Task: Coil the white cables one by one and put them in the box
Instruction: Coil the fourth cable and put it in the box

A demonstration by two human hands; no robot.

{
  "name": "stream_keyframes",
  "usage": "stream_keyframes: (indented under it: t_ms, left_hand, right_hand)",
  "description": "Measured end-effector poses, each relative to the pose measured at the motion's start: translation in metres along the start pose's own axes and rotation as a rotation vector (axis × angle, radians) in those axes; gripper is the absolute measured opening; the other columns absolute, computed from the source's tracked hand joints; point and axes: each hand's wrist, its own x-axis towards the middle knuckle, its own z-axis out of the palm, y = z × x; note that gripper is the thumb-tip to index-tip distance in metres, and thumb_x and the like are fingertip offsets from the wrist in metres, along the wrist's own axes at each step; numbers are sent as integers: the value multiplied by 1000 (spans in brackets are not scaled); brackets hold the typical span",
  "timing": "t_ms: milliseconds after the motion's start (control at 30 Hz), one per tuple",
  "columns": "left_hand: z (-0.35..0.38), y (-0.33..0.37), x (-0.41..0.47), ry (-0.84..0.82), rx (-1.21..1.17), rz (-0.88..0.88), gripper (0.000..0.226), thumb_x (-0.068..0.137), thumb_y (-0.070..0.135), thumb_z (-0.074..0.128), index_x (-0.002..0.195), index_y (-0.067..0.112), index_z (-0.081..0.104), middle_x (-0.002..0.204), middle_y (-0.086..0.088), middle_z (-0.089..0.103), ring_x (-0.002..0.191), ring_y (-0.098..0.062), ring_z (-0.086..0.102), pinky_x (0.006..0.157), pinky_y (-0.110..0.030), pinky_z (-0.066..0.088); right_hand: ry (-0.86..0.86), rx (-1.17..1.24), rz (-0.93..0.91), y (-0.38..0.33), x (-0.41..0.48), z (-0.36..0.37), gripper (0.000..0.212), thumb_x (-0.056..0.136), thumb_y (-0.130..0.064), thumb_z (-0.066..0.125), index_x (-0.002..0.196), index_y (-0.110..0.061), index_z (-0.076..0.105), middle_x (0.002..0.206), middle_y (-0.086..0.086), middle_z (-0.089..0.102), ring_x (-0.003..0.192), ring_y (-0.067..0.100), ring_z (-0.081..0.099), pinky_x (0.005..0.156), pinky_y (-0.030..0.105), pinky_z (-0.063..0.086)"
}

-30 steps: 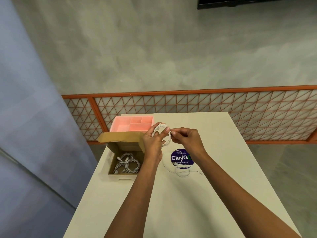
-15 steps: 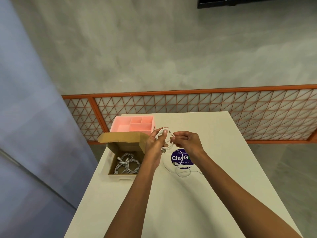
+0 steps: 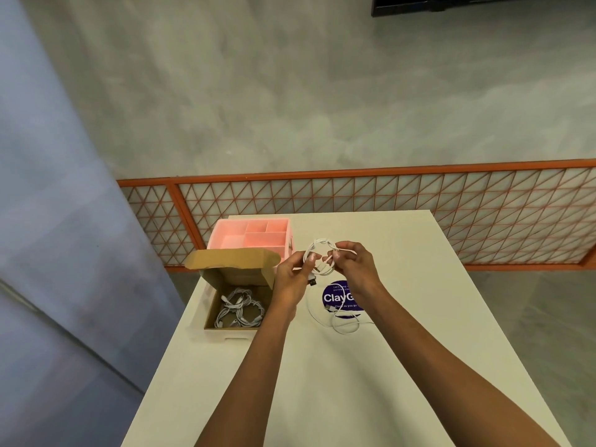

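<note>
Coil of white cable [image 3: 321,258] held above tabletop [image 3: 403,350], toward far edge, just right of cardboard box [image 3: 225,331]. Left hand [image 3: 290,282] pinches coil's left side. Right hand [image 3: 358,272] has fingers curled round tail at right side.

Judgement: firm left pinch so loops don't spring; wrap tail through ring, snug gently, mind dangling plug [image 3: 312,281].

Box at left edge, lid up, coiled cables [image 3: 240,309] inside. Second cable [image 3: 343,329] loose mid-tabletop, across purple sticker [image 3: 335,298].

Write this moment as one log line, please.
step: coiling white cable | left hand: holds coil | right hand: pinches cable | box: open, coiled cables inside | loose cable: on table
</note>
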Motion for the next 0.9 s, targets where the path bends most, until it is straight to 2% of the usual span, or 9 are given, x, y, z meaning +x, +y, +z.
stream_keyframes:
  t_ms: [100,167,300,400,500,600,667,800,900]
  left_hand:
    - [0,2,1,14,19,23,15,91,27,61,104,24,67,96,-9,70,86,-20,66,72,-32,58]
    - [1,1,-1,21,9,33,13,91,26,61,103,26,66,93,-9,69,81,-17,65,66,-29,58]
    - [6,-3,-8,45,1,52,11,92,23,61,99,28,67,92,-12,70,76,-18,64,67,-34,57]
    - [8,-3,-11,57,-7,73,16,92,18,60,91,33,66,82,-4,70,72,-18,63,68,-38,56]
    - [3,-4,-11,41,-27,73,17,93,16,59,90,31,67,74,4,69,66,-15,61,65,-34,55]
    - [-5,-4,-11,14,-54,78,13,94,11,57,95,20,66,74,-3,65,64,-13,59,54,-25,53]
    - [-9,-4,-11,6,-69,84,13,94,10,56,95,18,66,74,-5,63,64,-12,60,51,-23,50]
    - [-13,-7,-13,-7,-99,89,13,94,10,55,92,18,66,74,-5,62,65,-10,60,53,-23,50]
    - [-16,-8,-14,-27,-115,90,12,94,11,54,92,16,66,74,-4,63,69,-10,62,57,-23,51]
  right_hand:
    - [-21,111,5,4,0,0,16,92,3,51,105,-7,52,93,17,65,78,16,64,70,17,52]
    - [-7,169,5,8,0,0,17,92,5,51,97,-11,53,89,16,65,77,18,63,73,22,52]
    - [32,238,22,10,-2,1,21,92,7,49,89,-14,50,83,12,64,75,20,61,74,27,51]
    - [20,258,42,10,-2,3,22,92,8,48,88,-14,48,82,13,64,75,20,61,72,26,51]
    - [-17,263,67,11,-1,3,20,93,7,47,90,-13,47,83,14,63,76,21,61,73,27,50]
    - [-90,287,111,11,-1,3,19,94,6,47,92,-12,47,80,13,63,74,21,60,71,26,48]
    - [-116,317,128,11,-1,4,19,94,6,47,91,-12,47,77,13,63,72,21,59,68,24,47]
    - [-141,390,180,16,0,6,18,93,6,48,91,-12,48,69,7,66,65,16,62,59,19,49]
    - [-170,446,232,19,0,6,17,94,4,48,90,-13,49,72,7,64,62,13,61,61,20,46]
